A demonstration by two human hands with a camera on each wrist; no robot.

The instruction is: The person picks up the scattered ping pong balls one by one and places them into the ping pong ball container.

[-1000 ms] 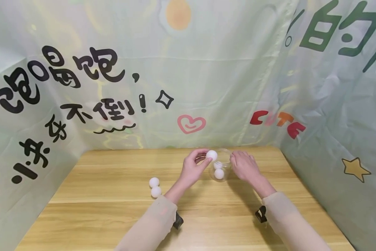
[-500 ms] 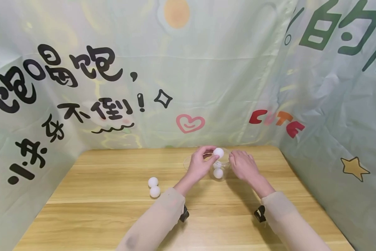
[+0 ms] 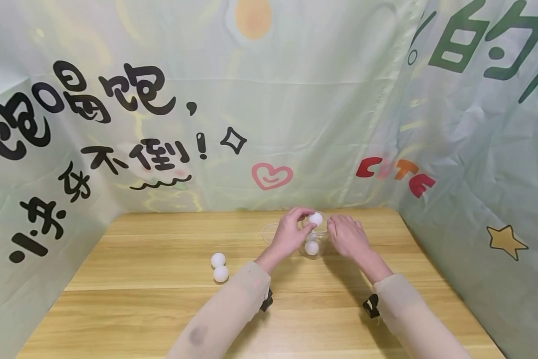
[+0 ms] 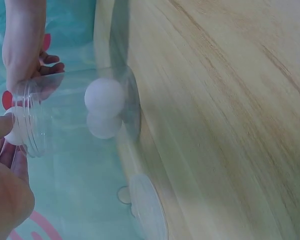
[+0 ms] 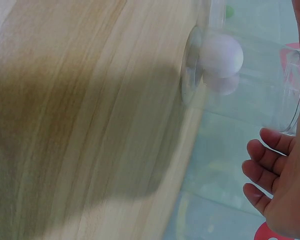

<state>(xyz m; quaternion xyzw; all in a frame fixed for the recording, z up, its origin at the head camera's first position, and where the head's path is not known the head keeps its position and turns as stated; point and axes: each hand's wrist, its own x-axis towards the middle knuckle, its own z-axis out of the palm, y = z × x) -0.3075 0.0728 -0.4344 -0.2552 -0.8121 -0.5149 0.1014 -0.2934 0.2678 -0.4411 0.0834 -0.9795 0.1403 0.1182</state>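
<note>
My left hand [image 3: 288,235] pinches a white ping-pong ball [image 3: 315,219] between thumb and fingers at the mouth of a clear jar [image 3: 323,246]. In the left wrist view this ball [image 4: 15,129] overlaps the threaded rim. Two more white balls [image 4: 105,97] lie at the bottom inside the upright jar. At the jar's right side, my right hand [image 3: 349,239] holds it near the rim. The right wrist view shows that hand's fingers [image 5: 262,175] bent beside the neck, the thumb hidden. Left of the jar, partly behind my left hand, lies a round clear lid [image 3: 269,233].
Two white balls [image 3: 220,268] sit together on the wooden table [image 3: 152,309], left of my left forearm. A printed cloth [image 3: 215,89] hangs behind the table's far edge and along both sides. Each wrist carries a black camera mount [image 3: 371,305].
My left hand has moved right, bringing the pinched ball from the jar's left side to its mouth. The clear lid now shows left of that hand. My right hand stays at the rim.
</note>
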